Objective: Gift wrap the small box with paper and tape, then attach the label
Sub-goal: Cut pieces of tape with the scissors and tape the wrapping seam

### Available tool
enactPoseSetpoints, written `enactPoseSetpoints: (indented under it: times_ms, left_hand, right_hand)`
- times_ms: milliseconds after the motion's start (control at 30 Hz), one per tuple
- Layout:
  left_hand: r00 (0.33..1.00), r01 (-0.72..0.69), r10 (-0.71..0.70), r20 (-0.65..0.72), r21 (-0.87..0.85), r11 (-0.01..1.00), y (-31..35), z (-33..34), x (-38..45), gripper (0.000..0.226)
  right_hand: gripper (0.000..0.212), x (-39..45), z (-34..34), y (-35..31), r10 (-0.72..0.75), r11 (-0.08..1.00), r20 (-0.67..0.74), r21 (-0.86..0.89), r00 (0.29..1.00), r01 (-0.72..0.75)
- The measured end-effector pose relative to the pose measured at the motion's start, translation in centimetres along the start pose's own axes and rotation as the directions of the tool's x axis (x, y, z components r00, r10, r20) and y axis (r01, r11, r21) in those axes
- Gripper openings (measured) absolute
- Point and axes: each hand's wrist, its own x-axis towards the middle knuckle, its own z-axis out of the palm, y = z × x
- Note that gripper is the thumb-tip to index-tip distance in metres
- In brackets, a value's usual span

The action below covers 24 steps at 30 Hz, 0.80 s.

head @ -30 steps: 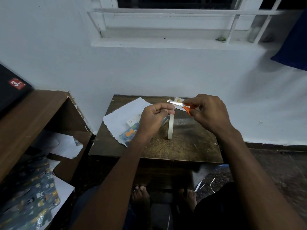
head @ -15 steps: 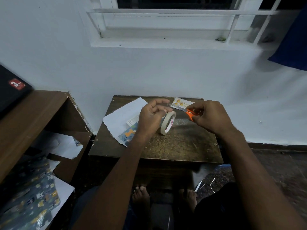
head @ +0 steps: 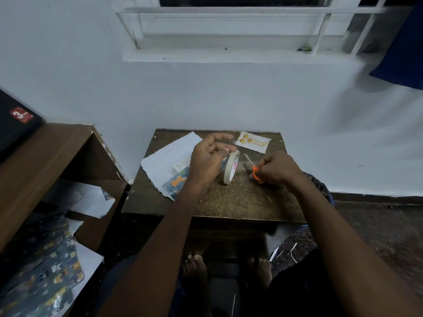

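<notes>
From my remote seat I take the table point(head: 229, 202) as my landmark. Nearest on it, the right hand point(head: 278, 171) sits low at the right side, fingers clenched round the orange handles of the scissors point(head: 253, 167), blades pointing up and away toward the wall. Just left of it the tape point(head: 231, 167), a cream roll with pink lettering inside, stands on edge on the tabletop. The left hand point(head: 209, 161) is beside the roll with fingers curled; I cannot tell whether it grips the roll or a strip of tape. Under that hand lies the box point(head: 182, 164), mostly hidden, on the paper point(head: 169, 156), white side up with a blue printed corner showing at the table's left. Farther back, near the wall edge, the label point(head: 253, 142) lies flat, white with gold shapes.

Compared with half a second ago, the scissors have dropped from the label toward the tabletop, and the label is now fully uncovered.
</notes>
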Motion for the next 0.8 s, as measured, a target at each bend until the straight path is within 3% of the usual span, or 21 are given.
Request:
enactPoseSetpoints:
  times_ms: [100, 233, 333, 433, 533, 700, 800]
  left_hand:
    - [1.000, 0.003, -0.003, 0.001, -0.001, 1.000, -0.08, 0.11, 0.05, 0.033]
    - [1.000, 0.002, -0.002, 0.002, 0.003, 1.000, -0.07, 0.00, 0.08, 0.033]
    - [1.000, -0.003, 0.003, 0.004, 0.002, 1.000, -0.06, -0.03, 0.04, 0.033]
    - [1.000, -0.006, 0.006, -0.001, 0.002, 1.000, -0.08, -0.12, 0.09, 0.032]
    - [1.000, -0.008, 0.008, 0.000, 0.009, 1.000, -0.07, -0.05, 0.04, 0.032]
    - [1.000, -0.005, 0.005, -0.004, 0.028, 1.000, -0.08, -0.12, 0.13, 0.032]
    - [1.000, -0.004, 0.004, 0.001, 0.022, 1.000, -0.06, -0.09, 0.09, 0.031]
  right_hand:
    - [0.008, 0.13, 0.68, -0.31, -0.043, 0.984, -0.092, -0.179, 0.995, 0.026]
    - [0.010, 0.11, 0.76, -0.56, -0.062, 0.985, -0.140, -0.169, 0.988, 0.038]
    - [0.014, -0.03, 0.68, -0.54, -0.050, 0.974, -0.081, -0.225, 0.995, 0.031]
    - [0.015, -0.25, 0.74, -0.55, -0.085, 0.959, -0.150, -0.280, 0.985, 0.040]
    - [0.020, -0.12, 0.87, -0.53, -0.068, 0.937, -0.109, -0.349, 0.992, 0.026]
    - [0.034, 0.51, 1.04, -0.24, -0.129, 0.827, -0.097, -0.559, 0.987, 0.053]
    - [0.023, 0.40, 0.83, -0.43, -0.174, 0.785, -0.052, -0.610, 0.983, 0.107]
